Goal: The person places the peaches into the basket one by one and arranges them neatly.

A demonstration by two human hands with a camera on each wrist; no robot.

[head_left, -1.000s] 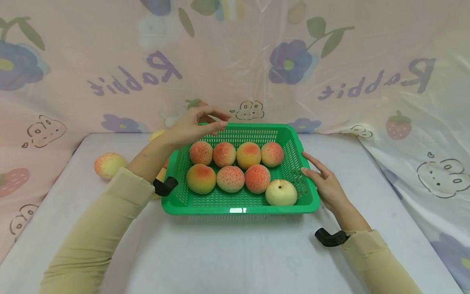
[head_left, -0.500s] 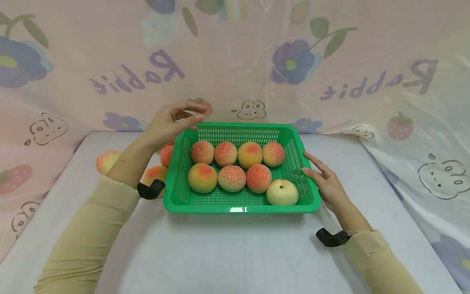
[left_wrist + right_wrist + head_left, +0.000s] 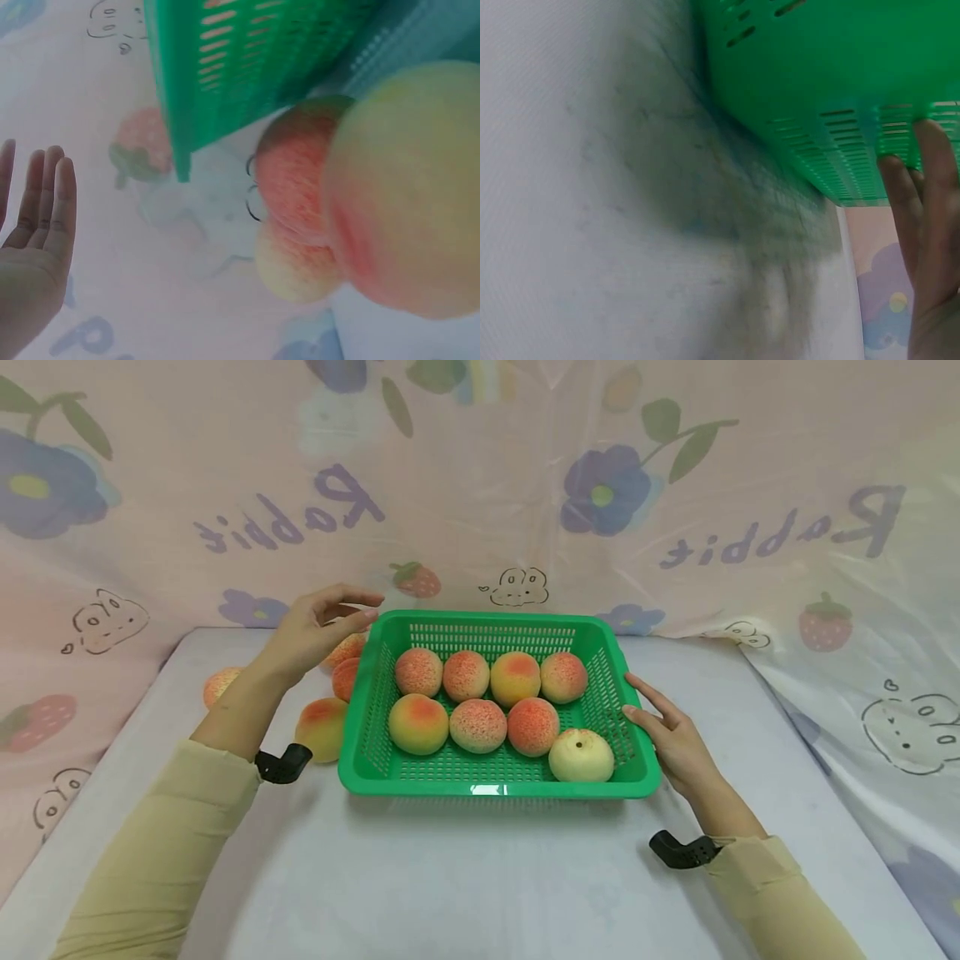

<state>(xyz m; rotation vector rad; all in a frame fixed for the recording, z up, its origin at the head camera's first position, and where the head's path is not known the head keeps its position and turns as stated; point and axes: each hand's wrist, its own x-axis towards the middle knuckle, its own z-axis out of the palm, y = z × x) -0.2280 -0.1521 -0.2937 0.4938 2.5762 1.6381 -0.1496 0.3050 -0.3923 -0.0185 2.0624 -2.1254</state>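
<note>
A green slotted basket point(image 3: 495, 789) sits mid-table with several peaches point(image 3: 477, 724) in two rows and one pale yellow fruit point(image 3: 581, 755) at its front right. My right hand point(image 3: 660, 727) lies open with straight fingers against the basket's right wall point(image 3: 832, 127). My left hand point(image 3: 318, 622) hovers empty, fingers relaxed, just left of the basket's back left corner, above loose peaches point(image 3: 347, 652) on the table. The left wrist view shows that hand's open palm point(image 3: 34, 225) and loose peaches point(image 3: 300, 187) beside the basket wall point(image 3: 225, 67).
More peaches lie left of the basket: one point(image 3: 322, 727) near my left forearm, one point(image 3: 219, 683) further left. A pink printed plastic sheet point(image 3: 480, 485) hangs behind and along both sides. The white table point(image 3: 480, 877) stretches toward me.
My left hand has drawn back leftward from above the basket's rear rim to outside its left corner. The right hand has stayed on the basket's right side.
</note>
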